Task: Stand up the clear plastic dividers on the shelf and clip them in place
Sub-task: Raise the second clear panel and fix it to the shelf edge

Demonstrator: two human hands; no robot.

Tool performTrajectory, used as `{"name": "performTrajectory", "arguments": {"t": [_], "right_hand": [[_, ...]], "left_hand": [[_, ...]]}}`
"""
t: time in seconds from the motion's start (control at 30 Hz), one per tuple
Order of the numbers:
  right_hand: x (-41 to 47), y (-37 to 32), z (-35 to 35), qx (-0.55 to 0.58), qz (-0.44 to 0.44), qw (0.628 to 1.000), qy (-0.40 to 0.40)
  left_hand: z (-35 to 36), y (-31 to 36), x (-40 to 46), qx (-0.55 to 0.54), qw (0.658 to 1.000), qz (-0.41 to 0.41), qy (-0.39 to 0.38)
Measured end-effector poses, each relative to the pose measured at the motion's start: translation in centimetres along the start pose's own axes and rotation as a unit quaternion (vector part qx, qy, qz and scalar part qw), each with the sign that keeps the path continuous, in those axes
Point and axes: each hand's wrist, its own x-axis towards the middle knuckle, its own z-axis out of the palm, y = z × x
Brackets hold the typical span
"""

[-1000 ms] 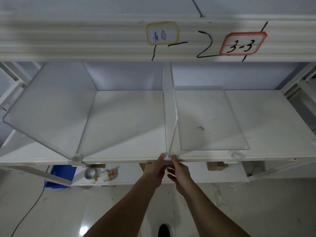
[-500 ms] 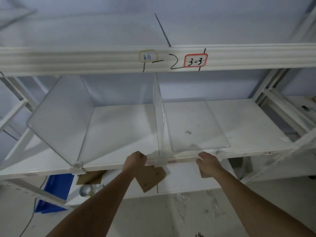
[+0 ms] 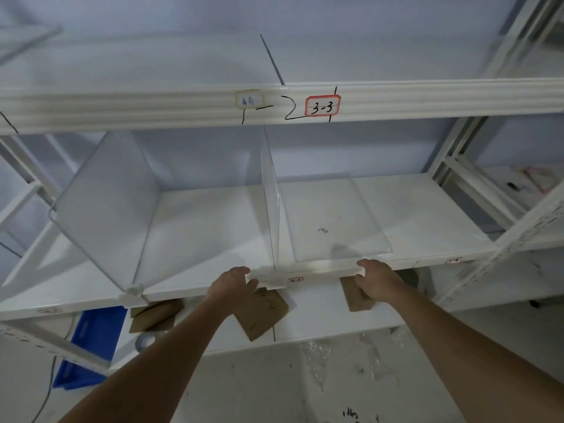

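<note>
Three clear plastic dividers are on the white shelf (image 3: 427, 227). The left divider (image 3: 100, 209) stands leaning to the left, held at the front by a clip (image 3: 134, 290). Upright and edge-on stands the middle divider (image 3: 270, 203), its white clip (image 3: 274, 277) on the shelf lip. The right divider (image 3: 329, 221) lies flat on the shelf. My left hand (image 3: 232, 283) curls over the shelf's front edge, just left of the middle clip. My right hand (image 3: 377, 279) grips the lip at the flat divider's front right corner and hides whatever is there.
The upper shelf beam (image 3: 152, 108) carries a red "3-3" label (image 3: 323, 105). Cardboard pieces (image 3: 262, 312) and a tape roll (image 3: 145, 341) lie on the lower shelf, with a blue bin (image 3: 91, 340) below left. White uprights (image 3: 476, 184) stand at the right.
Both hands were together at the middle divider's clip. My right hand has moved right to the flat divider's front corner, my left hand slightly left. The view has pulled back.
</note>
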Motion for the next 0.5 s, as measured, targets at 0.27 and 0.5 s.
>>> {"name": "performTrajectory", "arguments": {"t": [0.27,0.5], "right_hand": [[3.8,4.3,-3.2,-0.02,-0.059,0.998,-0.033],[8.2,8.4,-6.3,-0.069,-0.118,0.988,-0.075]], "left_hand": [[1.8,5.3,1.1,0.042,0.998,-0.036,0.001],[5.6,10.5,-0.4,0.035,0.994,-0.097,0.025]]}}
